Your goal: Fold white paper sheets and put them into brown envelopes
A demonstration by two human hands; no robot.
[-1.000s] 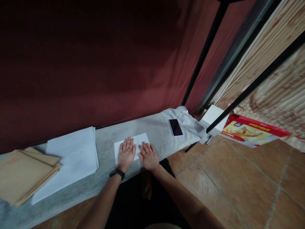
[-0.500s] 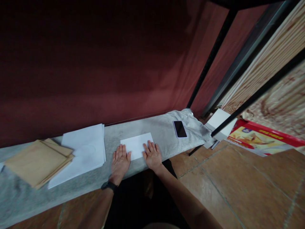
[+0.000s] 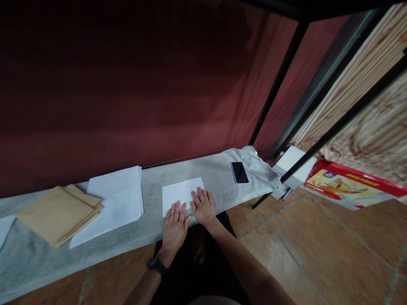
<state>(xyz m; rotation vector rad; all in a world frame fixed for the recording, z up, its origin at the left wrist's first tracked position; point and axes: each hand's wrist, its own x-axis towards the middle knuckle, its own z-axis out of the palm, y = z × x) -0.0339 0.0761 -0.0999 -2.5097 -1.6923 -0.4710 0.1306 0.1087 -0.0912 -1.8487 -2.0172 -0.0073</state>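
Observation:
A white sheet of paper, apparently folded, lies flat on the grey cloth that covers a narrow table. My left hand rests palm down with its fingers stretched out over the paper's near edge. On the right part of the same paper lies my right hand, flat with its fingers apart. The fingertips of both hands touch the paper, and neither hand grips it. To the left are a stack of larger white sheets and, overlapping it, several brown paper envelopes.
A phone lies on the cloth at the right. Black metal posts rise at the table's right end. On the tiled floor beyond are a white box and a red and yellow carton. A dark red panel stands behind.
My left hand has moved right and toward me, from the paper's left edge to its near edge. My right hand has stayed put. The view has shifted slightly.

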